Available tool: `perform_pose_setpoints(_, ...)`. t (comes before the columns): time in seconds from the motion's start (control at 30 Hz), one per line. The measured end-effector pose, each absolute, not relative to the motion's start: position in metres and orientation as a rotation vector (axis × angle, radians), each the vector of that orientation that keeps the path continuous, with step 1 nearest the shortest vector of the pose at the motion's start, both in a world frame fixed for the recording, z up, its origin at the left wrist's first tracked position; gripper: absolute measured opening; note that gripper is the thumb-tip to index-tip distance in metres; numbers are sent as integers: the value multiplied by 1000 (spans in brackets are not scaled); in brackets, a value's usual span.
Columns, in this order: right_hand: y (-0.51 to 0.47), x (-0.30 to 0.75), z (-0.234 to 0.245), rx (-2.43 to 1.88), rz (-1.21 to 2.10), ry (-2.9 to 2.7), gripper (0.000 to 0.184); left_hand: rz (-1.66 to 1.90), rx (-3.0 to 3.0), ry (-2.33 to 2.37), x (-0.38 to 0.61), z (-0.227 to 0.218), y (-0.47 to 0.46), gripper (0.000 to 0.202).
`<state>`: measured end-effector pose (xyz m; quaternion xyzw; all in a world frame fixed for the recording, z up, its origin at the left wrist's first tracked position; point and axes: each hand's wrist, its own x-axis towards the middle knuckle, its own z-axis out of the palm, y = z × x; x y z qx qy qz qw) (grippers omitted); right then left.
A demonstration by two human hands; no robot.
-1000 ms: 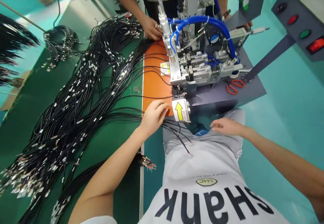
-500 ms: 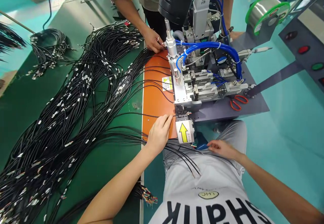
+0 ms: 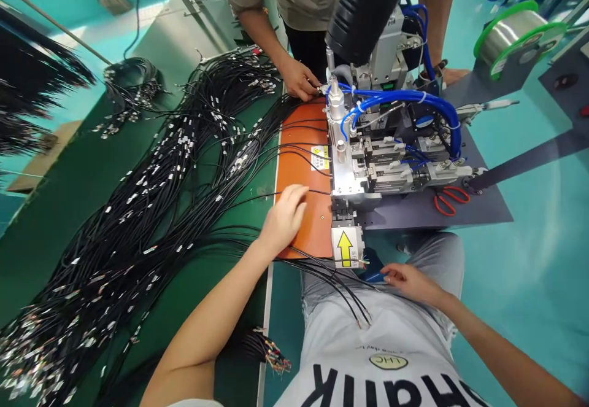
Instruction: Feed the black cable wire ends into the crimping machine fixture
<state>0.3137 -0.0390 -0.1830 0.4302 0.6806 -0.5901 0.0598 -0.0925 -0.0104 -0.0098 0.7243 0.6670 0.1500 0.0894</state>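
Observation:
My left hand [image 3: 284, 218] is over the orange plate [image 3: 317, 238], its fingers loosely bent and apart, with nothing visible in them. A thin black cable [image 3: 257, 197] runs behind its fingertips into the edge of the wire-processing machine [image 3: 347, 177]. Below that hand, several black cables [image 3: 338, 284] cross the plate's front edge, and their stripped ends lie over my lap. My right hand [image 3: 411, 281] rests above my thigh, near one cable end, fingers slightly curled and apart. It holds nothing that I can see. A white block with a yellow arrow [image 3: 345, 248] sits between the hands.
A large heap of black cables [image 3: 151, 210] covers the green table [image 3: 243, 333]. Across the machine, a co-worker's hand [image 3: 301, 80] is at the plate's far end. Red-handled scissors [image 3: 451, 200] lie on the machine base, with a wire spool [image 3: 518, 35] behind.
My left hand has let go of the cable at the machine's edge and drawn back left. That cable now sits farther along the machine. My right hand has hardly moved.

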Motion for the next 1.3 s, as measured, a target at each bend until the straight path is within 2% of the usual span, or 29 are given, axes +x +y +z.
perform_pose_setpoints(0.13, -46, 328, -185, 1347, -1817, 2047, 46, -136, 2000, 2394, -173, 6, -34, 37)
perform_pose_setpoints(0.3, -50, 338, -191, 1390, -1878, 1963, 45, -294, 1828, 2534, -227, 6, -34, 27)
perform_pose_setpoints(0.63, -37, 328, -168, 1438, -1882, 1969, 46, 25, 1882, 2476, -191, -3, 56, 31)
perform_pose_setpoints(0.8, -32, 330, -141, 1474, -1894, 1960, 45, 153, 2030, 2177, -178, 24, 3, 27)
perform_pose_setpoints(0.93, -18, 311, -102, 1548, -1901, 2059, 41, 183, 2187, 1537, -130, 30, -53, 22)
perform_pose_setpoints(1.0, -9, 293, -79, 1646, -1879, 2183, 38, 175, 2244, 1363, -108, 24, -67, 22)
perform_pose_setpoints(1.17, 6, 255, -35, 1692, -1831, 2483, 31, 41, 2293, 1322, -92, 19, -66, 21)
perform_pose_setpoints(1.3, 5, 241, -33, 1605, -1879, 2531, 25, 115, 2322, 1314, -71, 19, -60, 19)
